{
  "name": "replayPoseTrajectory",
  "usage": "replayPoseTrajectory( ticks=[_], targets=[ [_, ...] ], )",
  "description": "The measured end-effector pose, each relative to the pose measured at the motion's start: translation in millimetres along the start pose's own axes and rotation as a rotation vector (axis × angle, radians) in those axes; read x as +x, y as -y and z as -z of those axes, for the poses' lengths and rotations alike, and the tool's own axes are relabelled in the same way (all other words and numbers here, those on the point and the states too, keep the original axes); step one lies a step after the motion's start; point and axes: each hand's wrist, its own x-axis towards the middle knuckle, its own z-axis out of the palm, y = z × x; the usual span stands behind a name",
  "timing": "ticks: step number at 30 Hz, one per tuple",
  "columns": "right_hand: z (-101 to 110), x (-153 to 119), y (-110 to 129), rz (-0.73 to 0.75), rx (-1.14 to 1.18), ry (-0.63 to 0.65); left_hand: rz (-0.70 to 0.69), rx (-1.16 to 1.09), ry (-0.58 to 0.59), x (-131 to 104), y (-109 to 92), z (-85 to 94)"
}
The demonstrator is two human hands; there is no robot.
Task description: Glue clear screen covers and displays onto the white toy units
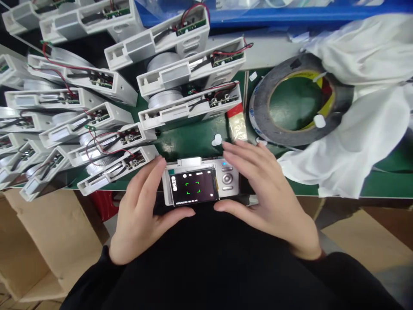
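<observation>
A silver digital camera (227,181) with a lit screen (193,188) lies face up between my hands, close to the table's front edge. Green corner marks and white icons glow on the display, and a blue light shows beside the buttons. My left hand (142,211) is curved around the camera's left end, fingertips at its upper corner and thumb along the lower edge. Around the right end curves my right hand (267,193), fingers by the top edge and thumb below. The camera's underside is hidden.
Several white camera bodies (193,73) with exposed wires and boards stand in rows at left and behind. A roll of black tape (261,112) and white cloth (371,120) lie at right. A yellow-wrapped block (238,125) sits behind. Cardboard boxes (64,241) stand below the table.
</observation>
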Motion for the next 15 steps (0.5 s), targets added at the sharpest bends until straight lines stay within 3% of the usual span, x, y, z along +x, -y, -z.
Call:
replayPoseTrajectory(
  ticks=[3, 7, 11, 15],
  targets=[
    [9, -6, -2, -0.024, -0.015, -0.018, -0.099, 0.044, -0.048, 4, -3, 3.4],
    [14, -9, -3, -0.040, -0.101, 0.030, -0.211, 0.116, 0.054, 15, -7, 2.8],
    [11, -5, 1, -0.031, -0.145, 0.030, -0.248, 0.174, 0.118, 30, -6, 0.5],
    [16, -3, 4, -0.048, -0.032, 0.001, -0.253, 0.131, 0.145, 34, -3, 1.1]
  ],
)
